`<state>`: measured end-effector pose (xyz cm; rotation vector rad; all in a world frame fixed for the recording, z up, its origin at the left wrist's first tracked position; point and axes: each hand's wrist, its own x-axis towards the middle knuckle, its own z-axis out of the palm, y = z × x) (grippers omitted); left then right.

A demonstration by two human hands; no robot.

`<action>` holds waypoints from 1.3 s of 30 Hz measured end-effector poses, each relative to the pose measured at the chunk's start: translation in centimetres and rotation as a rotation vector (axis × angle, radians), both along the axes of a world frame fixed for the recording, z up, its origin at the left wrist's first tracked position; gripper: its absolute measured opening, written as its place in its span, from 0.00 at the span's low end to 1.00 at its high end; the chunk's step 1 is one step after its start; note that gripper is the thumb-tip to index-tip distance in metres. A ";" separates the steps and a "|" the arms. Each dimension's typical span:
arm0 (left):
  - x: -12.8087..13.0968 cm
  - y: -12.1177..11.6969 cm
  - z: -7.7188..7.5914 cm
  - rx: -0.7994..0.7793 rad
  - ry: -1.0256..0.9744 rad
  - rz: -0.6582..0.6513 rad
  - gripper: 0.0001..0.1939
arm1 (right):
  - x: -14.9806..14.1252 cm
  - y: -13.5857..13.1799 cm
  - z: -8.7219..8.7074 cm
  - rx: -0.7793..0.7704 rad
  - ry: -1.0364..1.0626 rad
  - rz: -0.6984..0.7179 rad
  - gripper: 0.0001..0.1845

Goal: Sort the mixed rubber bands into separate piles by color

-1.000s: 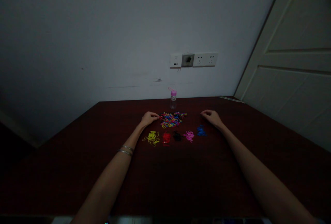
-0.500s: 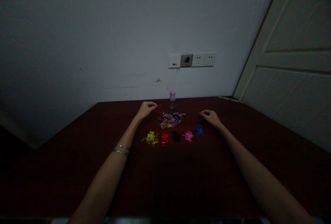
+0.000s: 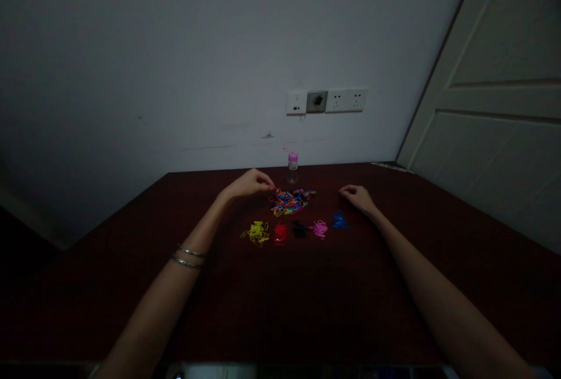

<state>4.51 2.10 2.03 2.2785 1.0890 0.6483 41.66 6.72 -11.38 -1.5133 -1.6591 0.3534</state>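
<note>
- Here, the left hand [image 3: 252, 183] is pinching narrowly at the mixed band pile [image 3: 290, 202], near the bench's [image 3: 280, 303] far edge; any grip is unclear.
- The right hand [image 3: 358, 198] is resting narrow-fingered beyond the blue bands [image 3: 340, 220]; its contents are unclear.
- Yellow [image 3: 256, 233], red [image 3: 280, 233], black [image 3: 298, 229] and pink bands [image 3: 319, 229] are lying left of the blue.

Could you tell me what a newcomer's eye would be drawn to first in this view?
Probably the tangled multicoloured pile in the middle of the dark table, with the left hand at its far left edge. Next would come the row of single-colour piles on the near side of it, running yellow, red, black, pink and blue from left to right. The pink-capped bottle stands just beyond the mixed pile, near the wall.
</note>
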 end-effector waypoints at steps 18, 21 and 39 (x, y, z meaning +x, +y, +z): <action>1.0 0.4 -4.5 -0.436 0.196 -0.235 0.12 | 0.0 0.3 0.1 -0.031 -0.017 -0.005 0.12; 0.7 0.6 -4.7 -0.450 0.201 -0.229 0.14 | 0.0 0.3 0.1 -0.027 -0.010 -0.002 0.13; -4.8 4.7 -10.4 -0.292 -0.346 0.506 0.18 | -8.9 -3.0 4.2 -0.201 -0.060 0.505 0.13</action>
